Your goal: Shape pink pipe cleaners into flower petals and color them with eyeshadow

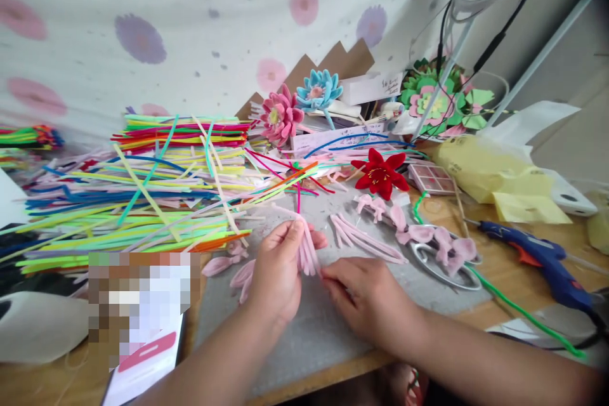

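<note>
My left hand [285, 260] is closed on a bunch of pale pink pipe cleaners [308, 255], its thumb pressed over them near the top. At the lower end of that bunch, the fingertips of my right hand [364, 292] pinch a tip of the pink stems. Right of the bunch, several loose pink pipe cleaners [364, 238] lie on the grey mat [328, 336]. Bent pink loops [223, 262] rest by my left wrist. Farther right, a green-stemmed spray of small pink blossoms [442, 244] lies across a silvery ring-shaped piece [469, 279].
Colourful pipe cleaners [128, 203] are heaped at the left, above a phone [152, 342]. Red [380, 174], pink [280, 115] and blue [318, 90] pipe-cleaner flowers stand behind the mat. A blue glue gun [537, 254] and yellow plastic bag [490, 165] lie at the right.
</note>
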A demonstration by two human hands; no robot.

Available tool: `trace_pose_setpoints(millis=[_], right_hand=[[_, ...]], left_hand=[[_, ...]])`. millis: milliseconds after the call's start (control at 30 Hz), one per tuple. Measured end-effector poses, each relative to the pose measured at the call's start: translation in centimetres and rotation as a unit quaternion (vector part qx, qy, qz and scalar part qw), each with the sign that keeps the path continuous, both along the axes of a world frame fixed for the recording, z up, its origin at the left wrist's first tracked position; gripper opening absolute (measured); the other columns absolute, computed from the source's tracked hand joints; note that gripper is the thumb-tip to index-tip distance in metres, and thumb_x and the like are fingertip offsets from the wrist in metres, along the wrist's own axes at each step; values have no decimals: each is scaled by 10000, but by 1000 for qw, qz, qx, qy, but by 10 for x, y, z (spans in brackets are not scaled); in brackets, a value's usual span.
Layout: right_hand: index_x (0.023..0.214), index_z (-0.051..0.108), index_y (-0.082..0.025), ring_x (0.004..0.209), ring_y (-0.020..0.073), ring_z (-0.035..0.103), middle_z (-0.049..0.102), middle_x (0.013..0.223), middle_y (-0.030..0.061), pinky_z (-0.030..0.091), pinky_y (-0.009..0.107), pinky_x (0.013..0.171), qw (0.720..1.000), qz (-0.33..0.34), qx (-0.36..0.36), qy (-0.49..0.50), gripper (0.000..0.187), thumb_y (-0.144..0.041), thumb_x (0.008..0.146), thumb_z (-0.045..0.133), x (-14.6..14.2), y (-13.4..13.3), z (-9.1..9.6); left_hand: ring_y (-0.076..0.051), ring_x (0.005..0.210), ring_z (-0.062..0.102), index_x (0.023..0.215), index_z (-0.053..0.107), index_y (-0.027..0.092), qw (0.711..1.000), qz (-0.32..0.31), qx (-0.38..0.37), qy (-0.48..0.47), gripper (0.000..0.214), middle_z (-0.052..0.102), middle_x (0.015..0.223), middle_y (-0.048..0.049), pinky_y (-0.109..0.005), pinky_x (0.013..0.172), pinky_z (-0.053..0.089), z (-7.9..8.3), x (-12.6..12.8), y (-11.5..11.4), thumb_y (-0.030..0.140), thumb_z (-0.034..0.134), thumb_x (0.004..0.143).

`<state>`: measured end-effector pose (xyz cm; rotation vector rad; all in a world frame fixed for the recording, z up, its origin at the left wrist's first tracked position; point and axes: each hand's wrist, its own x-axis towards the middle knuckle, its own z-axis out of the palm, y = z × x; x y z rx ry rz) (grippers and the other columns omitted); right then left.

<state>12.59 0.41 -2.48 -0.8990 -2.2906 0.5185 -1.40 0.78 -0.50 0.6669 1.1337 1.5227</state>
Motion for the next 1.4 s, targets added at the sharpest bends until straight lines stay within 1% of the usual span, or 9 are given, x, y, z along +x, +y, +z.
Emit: trace_pose_setpoints(millis=[133, 267, 400, 633, 800, 933, 1033, 1267, 1400], right_hand=[[784, 629, -172, 605, 134, 581, 641, 669, 29, 410, 225, 572, 998, 57, -15, 34, 130, -210, 843, 520, 1, 3, 8], [863, 650, -173, 648, 126, 603, 662, 724, 33, 441, 225, 601, 986, -21, -33, 161, 179, -255, 884, 491, 11, 23, 25], [792, 655, -158, 662, 123, 586, 643, 699, 33, 436, 223, 611, 992, 15, -14, 123, 142, -219, 848, 539, 15, 38, 33], [663, 615, -149, 529, 86, 516, 600, 585, -5, 371, 186, 512, 997, -32, -42, 53, 149, -149, 801, 559, 27, 41, 36], [758, 646, -137, 634, 102, 554, 623, 680, 25, 387, 192, 589, 999, 39, -2, 20, 156, -157, 854, 525, 32, 35, 37], [738, 644, -120, 653, 137, 549, 622, 688, 56, 373, 235, 603, 989, 97, 44, -104, 216, -173, 879, 488, 29, 28, 39], [706, 631, -115, 635, 143, 536, 619, 673, 59, 353, 248, 590, 986, 71, 53, -142, 206, -154, 859, 498, 29, 28, 38], [626, 566, -158, 512, 86, 499, 570, 553, -14, 331, 192, 501, 982, 5, -181, -50, 240, -246, 846, 527, 35, 35, 30], [610, 522, -166, 494, 91, 510, 567, 555, -13, 372, 191, 481, 951, -41, -306, 37, 234, -264, 822, 516, 33, 33, 23]], left_hand=[[-93, 575, 528, 655, 547, 161, 996, -51, 40, 65, 245, 531, 554, 39, -229, 609, 411, -2, -3, -2, 337, 563, 824], [-92, 566, 476, 673, 551, 167, 968, -169, 43, 178, 261, 535, 579, 33, -225, 561, 359, -1, -4, -7, 354, 521, 852], [-95, 563, 487, 741, 569, 164, 941, -261, 21, 215, 193, 564, 602, 27, -220, 534, 349, 1, 0, -9, 325, 527, 839], [-108, 500, 548, 672, 561, 140, 903, -352, -94, 227, 183, 616, 577, -6, -232, 521, 408, 4, 0, -6, 303, 591, 751], [-105, 438, 526, 659, 572, 146, 893, -366, -115, 236, 224, 607, 520, -1, -219, 459, 390, 2, -1, -6, 355, 595, 736], [-106, 404, 502, 648, 598, 147, 886, -384, -87, 244, 210, 579, 486, 12, -219, 423, 368, 0, 1, -5, 346, 613, 715], [-104, 435, 508, 674, 623, 149, 878, -381, -77, 278, 170, 596, 531, 9, -220, 445, 375, 1, -2, -3, 311, 605, 722], [-104, 499, 512, 633, 593, 148, 900, -238, 5, 366, 128, 580, 538, 25, -218, 490, 380, 4, -17, 7, 244, 670, 668], [-82, 467, 466, 923, 594, 169, 936, -163, 29, 309, 335, 539, 539, 72, -195, 441, 310, 3, -18, 8, 244, 735, 628]])
